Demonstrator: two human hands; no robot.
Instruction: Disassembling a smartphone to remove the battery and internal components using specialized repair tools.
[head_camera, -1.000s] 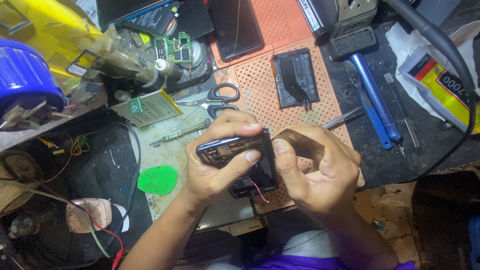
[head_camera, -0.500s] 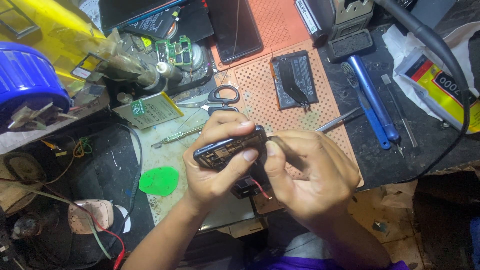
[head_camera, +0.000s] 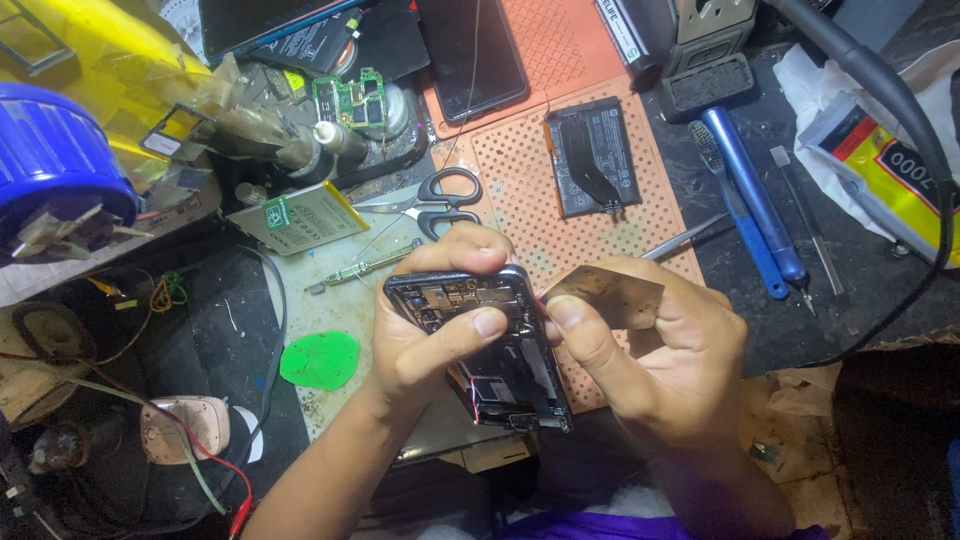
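**Q:** While the camera looks down from the head, what are the two hands doing?

**A:** The left hand (head_camera: 425, 335) wraps around an opened smartphone (head_camera: 480, 345), thumb pressed across its exposed dark insides and fingers curled over its top edge. The phone has no back cover; small metal shields and a red wire along its lower edge show. The right hand (head_camera: 650, 360) pinches a thin, dull bronze-coloured metal sheet (head_camera: 605, 295), roughly rectangular, between thumb and forefinger, touching the phone's right side.

**Q:** Where is the phone?

**A:** Held just above the near edge of the desk, over the near end of an orange perforated rubber mat (head_camera: 560, 210).

**Q:** What lies on that mat?

**A:** A flat black phone battery (head_camera: 592, 155) with a ribbon cable sits toward the far side. A dark glossy phone screen (head_camera: 472, 55) lies beyond it. Metal tweezers (head_camera: 685, 237) poke out past the right hand.

**Q:** And around it?

**A:** Left of the mat lie black-handled scissors (head_camera: 440, 200), a slim metal screwdriver (head_camera: 365, 267), a second, pale silver battery (head_camera: 297, 215) and a green circuit board (head_camera: 350, 98). A green teardrop-shaped plastic pick (head_camera: 320, 360) rests on the scuffed grey surface near the left forearm. To the right, on black matting, lies a blue-handled brush (head_camera: 740, 195) beside a blue-handled hammer (head_camera: 745, 150). A ribbed blue cap (head_camera: 55, 165) sits at the left edge.
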